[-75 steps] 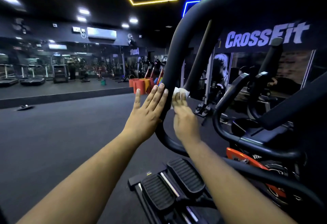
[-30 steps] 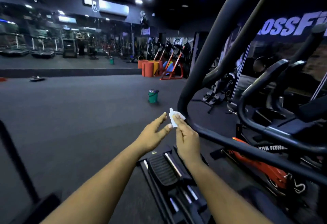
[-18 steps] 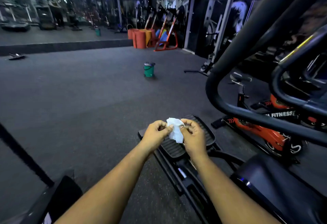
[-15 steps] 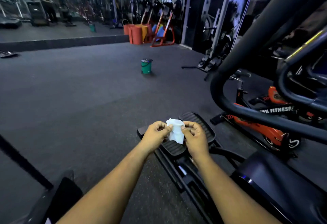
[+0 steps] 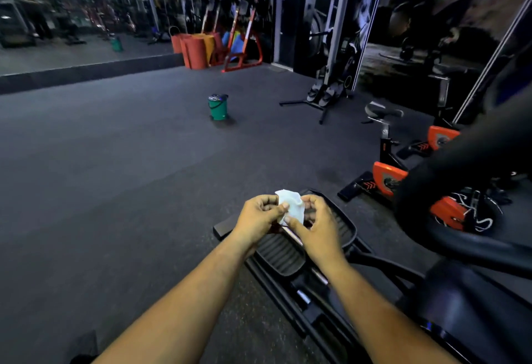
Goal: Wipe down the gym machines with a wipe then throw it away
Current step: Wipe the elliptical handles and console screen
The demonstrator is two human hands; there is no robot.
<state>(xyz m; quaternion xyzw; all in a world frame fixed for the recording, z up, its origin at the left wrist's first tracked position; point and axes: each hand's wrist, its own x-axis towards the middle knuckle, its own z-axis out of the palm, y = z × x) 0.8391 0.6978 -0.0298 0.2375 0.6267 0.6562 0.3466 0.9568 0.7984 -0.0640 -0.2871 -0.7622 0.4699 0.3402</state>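
Observation:
A crumpled white wipe (image 5: 292, 206) is held between both hands above the black elliptical machine's foot pedals (image 5: 280, 251). My left hand (image 5: 259, 215) pinches its left side with curled fingers. My right hand (image 5: 318, 227) pinches its right side, thumb on the lower edge. The elliptical's thick black handlebar (image 5: 460, 159) curves past at the right. A small green bin (image 5: 218, 107) with a dark lid stands on the floor further ahead.
Dark rubber floor (image 5: 115, 176) stretches ahead and left. Orange-and-black exercise bikes (image 5: 403, 168) stand at the right. A rowing-type machine (image 5: 325, 96) sits by the wall. Orange rolled mats and racks (image 5: 201, 47) stand at the back beside a mirror wall.
My hands left the elliptical handlebar and came together low over the pedals, both now holding the wipe. My view dropped and turned toward the floor and the green bin.

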